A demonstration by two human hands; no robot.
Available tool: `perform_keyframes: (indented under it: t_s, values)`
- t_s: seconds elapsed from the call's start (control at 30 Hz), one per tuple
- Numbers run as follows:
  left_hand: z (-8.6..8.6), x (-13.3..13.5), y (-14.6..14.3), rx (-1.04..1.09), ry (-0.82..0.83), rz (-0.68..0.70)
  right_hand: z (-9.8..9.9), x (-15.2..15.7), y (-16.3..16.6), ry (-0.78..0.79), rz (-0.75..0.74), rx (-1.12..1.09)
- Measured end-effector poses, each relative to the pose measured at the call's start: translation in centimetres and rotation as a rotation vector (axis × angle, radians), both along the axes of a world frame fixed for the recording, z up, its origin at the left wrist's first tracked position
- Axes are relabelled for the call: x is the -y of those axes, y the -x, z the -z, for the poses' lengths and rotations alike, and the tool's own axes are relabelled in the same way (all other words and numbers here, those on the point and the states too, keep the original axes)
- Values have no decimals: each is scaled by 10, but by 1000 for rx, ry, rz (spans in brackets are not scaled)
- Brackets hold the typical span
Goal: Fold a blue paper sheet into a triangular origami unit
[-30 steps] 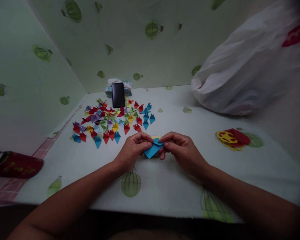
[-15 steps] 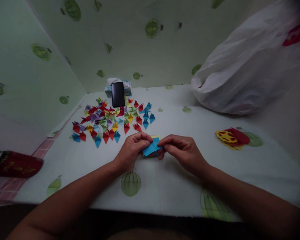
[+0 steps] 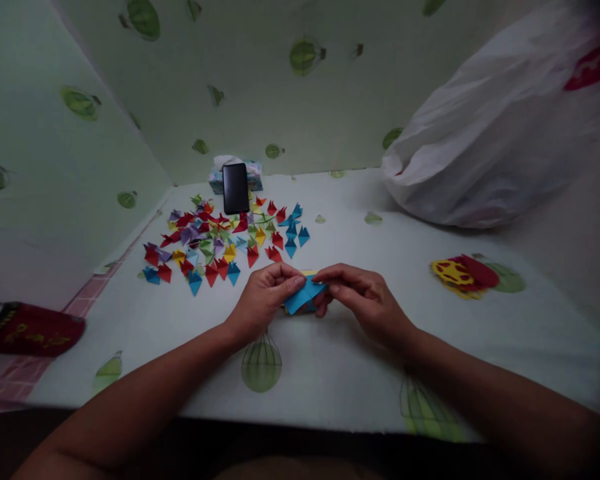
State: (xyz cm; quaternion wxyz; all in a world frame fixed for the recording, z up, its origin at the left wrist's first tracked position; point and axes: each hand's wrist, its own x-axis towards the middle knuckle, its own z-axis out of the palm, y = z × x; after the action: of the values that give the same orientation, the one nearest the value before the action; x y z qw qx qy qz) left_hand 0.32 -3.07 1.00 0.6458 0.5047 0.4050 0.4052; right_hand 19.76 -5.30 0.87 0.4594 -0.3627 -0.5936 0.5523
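Observation:
Between my two hands is a small piece of blue paper (image 3: 300,299) with a crease across it. My left hand (image 3: 266,297) pinches its left side, thumb on top. On the right edge, my right hand (image 3: 367,300) grips the paper between thumb and forefinger, the other fingers curled below. Under the paper a small yellow-edged item (image 3: 309,273) shows in part; most of it is hidden. Beyond my left hand lie several small folded paper figures (image 3: 211,241) in red, blue, yellow, green and purple.
A black phone (image 3: 236,189) leans on a tissue box (image 3: 255,175) at the back. At the back right is a white plastic bag (image 3: 460,160). Red and yellow cutouts (image 3: 464,275) lie at right. A red can (image 3: 33,329) is at the left edge of the white table (image 3: 330,387).
My right fingers have shifted slightly along the blue paper's upper right edge, and the forefinger has moved a little left. The paper stays in both hands.

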Motion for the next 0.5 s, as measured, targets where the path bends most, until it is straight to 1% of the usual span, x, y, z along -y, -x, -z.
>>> perform_keyframes:
  t_s: [0.1, 0.2, 0.3, 0.37, 0.5]
  values:
    - [-1, 1, 0, -73, -85, -6, 2, -2, 0, 96, 9, -53]
    - [-1, 2, 0, -153, -177, 7, 3, -3, 2, 217, -45, -14]
    - [-1, 3, 0, -202, -222, 12, 2, -2, 4, 302, -65, 16]
    - [-1, 3, 0, -219, -220, 25, 1, 0, 5, 293, -26, 51]
    - [0, 1, 0, -267, -201, 50, 0, 2, 5, 202, 67, 158]
